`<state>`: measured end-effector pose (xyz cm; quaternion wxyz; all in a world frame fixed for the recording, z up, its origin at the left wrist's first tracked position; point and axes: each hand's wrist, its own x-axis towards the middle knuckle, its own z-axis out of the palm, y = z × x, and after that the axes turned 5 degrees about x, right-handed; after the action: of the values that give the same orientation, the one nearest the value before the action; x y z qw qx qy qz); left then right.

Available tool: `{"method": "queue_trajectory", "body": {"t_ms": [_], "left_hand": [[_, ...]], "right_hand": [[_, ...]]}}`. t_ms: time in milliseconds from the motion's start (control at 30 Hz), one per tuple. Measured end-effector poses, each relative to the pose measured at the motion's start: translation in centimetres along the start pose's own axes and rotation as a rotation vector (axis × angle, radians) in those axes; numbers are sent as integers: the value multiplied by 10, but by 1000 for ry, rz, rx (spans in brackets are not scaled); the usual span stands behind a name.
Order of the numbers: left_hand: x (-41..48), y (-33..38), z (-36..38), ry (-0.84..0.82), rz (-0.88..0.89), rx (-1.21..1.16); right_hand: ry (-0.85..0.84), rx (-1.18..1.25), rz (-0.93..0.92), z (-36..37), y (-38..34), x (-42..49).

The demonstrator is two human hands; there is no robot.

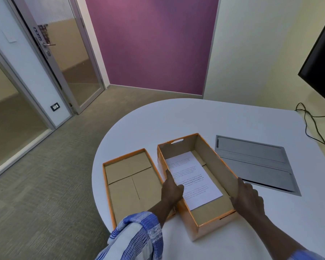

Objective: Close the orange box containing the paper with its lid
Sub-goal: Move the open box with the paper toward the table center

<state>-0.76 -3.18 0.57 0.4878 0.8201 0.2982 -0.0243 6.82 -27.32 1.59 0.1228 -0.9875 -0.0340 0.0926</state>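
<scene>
The orange box (210,221) stood open, the paper (192,177) flat inside. Left hand (172,191) gripped its left wall, thumb inside; right hand (249,198) clasped the right wall. The lid (129,182) lay upturned just left of the box.

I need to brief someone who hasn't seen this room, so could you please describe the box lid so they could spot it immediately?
On the round white table, look left of the deep orange box holding the printed paper. The lid lies there upside down at the table's left edge: a shallow tray with thin orange rims and a brown cardboard inside, empty, unlike the box.
</scene>
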Motion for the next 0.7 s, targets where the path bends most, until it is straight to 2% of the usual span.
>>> {"method": "queue_trajectory", "body": {"t_ms": [267,467,700], "left_hand": [[-18,36,37,-56,90,-59],[-34,65,85,-126,176,-83],[-47,91,142,-221,284,27]], "right_hand": [[78,67,59,-34,30,17],[151,129,200,-58,84,17],[197,278,362,-65,157,-3]]}}
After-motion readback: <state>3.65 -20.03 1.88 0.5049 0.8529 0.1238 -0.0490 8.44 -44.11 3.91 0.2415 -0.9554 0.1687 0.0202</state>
